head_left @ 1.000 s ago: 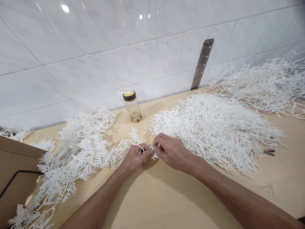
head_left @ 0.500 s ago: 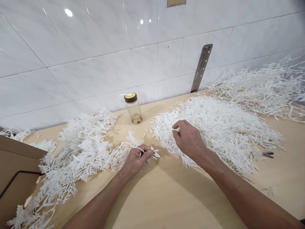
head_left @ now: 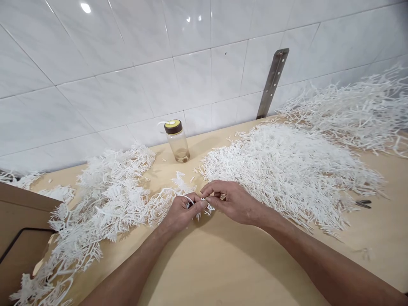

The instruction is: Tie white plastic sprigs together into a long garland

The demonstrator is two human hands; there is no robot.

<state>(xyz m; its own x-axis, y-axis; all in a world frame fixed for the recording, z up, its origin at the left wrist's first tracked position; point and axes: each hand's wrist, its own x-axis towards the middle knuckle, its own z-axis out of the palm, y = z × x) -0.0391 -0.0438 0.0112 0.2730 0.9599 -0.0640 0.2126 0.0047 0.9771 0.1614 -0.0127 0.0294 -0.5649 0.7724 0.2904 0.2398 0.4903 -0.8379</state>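
In the middle of the table, my left hand [head_left: 185, 210] is closed around a white branched plastic sprig [head_left: 208, 208], whose small tips stick out past my thumb. A curved white stem rises behind those fingers, and something dark shows in the grip. My right hand [head_left: 234, 200] meets it fingertip to fingertip, thumb and forefinger pinched at the sprig's tips. To the left spreads a tangled heap of white branched sprigs [head_left: 117, 199]. Beyond my right hand lies a broad pile of short white pieces [head_left: 287, 165].
A clear bottle with a dark and yellow lid [head_left: 177, 142] stands near the tiled wall. A metal perforated bracket [head_left: 272, 85] leans there. More long white strands [head_left: 353, 114] lie at back right, a small dark tool [head_left: 363, 204] at right, a brown cardboard box [head_left: 25, 221] at left.
My right hand has come left from over the pile of short pieces to the sprig at my left hand. My left hand keeps its hold in nearly the same place.
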